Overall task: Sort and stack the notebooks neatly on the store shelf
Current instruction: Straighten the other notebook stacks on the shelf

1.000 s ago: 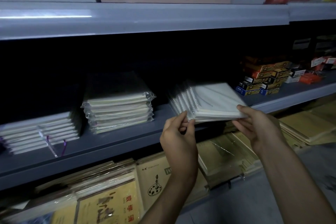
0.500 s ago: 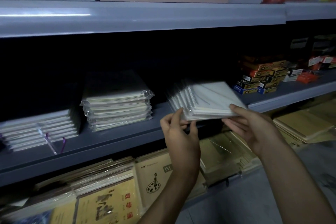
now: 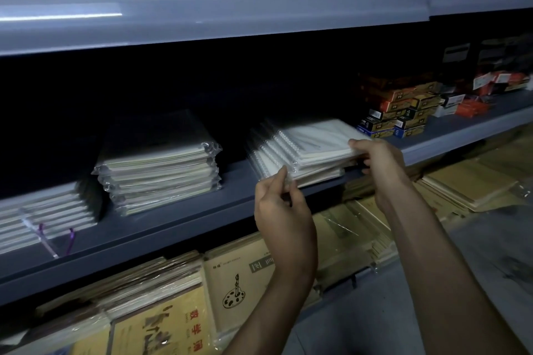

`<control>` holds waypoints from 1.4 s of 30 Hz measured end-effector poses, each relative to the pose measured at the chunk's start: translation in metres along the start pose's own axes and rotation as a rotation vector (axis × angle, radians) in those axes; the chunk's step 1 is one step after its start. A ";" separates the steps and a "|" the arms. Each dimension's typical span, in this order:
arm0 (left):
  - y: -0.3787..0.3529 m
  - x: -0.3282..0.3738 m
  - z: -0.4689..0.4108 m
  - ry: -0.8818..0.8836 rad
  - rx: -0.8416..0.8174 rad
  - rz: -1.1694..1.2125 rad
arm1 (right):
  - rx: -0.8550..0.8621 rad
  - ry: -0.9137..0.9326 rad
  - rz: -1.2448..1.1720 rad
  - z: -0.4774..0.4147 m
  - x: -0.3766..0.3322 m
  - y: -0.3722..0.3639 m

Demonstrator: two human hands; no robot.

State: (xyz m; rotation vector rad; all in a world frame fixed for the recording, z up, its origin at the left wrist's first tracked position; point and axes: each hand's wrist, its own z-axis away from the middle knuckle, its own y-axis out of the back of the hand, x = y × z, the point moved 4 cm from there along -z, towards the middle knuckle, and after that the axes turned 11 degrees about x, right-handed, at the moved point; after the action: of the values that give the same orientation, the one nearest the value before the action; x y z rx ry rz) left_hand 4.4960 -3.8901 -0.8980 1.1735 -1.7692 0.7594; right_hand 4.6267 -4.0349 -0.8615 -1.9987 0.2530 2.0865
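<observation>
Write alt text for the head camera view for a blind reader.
Two hands hold a stack of plastic-wrapped spiral notebooks at the front of a grey shelf: the left hand pinches its near corner, the right hand grips its right edge. Another wrapped notebook stack sits left of it, small boxes right.

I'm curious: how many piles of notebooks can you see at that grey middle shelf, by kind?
Spiral-bound pile, held by the left hand and the right hand: 1
Plastic-wrapped pile: 1
Pile with purple ribbons: 1
Total: 3
</observation>
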 end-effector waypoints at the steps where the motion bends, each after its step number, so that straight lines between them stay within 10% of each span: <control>1: -0.001 0.000 0.001 -0.007 -0.007 -0.011 | -0.009 0.013 -0.005 -0.001 0.001 -0.002; 13: 0.008 -0.004 -0.003 0.079 -0.059 -0.031 | -0.082 -0.086 -0.158 -0.008 0.021 -0.014; 21: 0.002 -0.020 -0.015 -0.242 -0.151 -0.592 | -0.070 -0.060 -0.165 0.002 0.025 -0.018; 34: 0.011 -0.028 -0.018 -0.005 0.057 -0.329 | 0.008 0.097 -0.149 0.009 0.030 -0.032; 42: 0.015 -0.036 -0.024 -0.270 -0.106 -0.527 | -0.125 -0.039 -0.255 0.006 0.033 -0.033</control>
State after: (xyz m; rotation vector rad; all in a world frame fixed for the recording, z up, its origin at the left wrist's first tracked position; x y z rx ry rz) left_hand 4.4970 -3.8499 -0.9202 1.6322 -1.5746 0.2005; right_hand 4.6297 -4.0004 -0.8926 -1.9379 -0.1371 2.0197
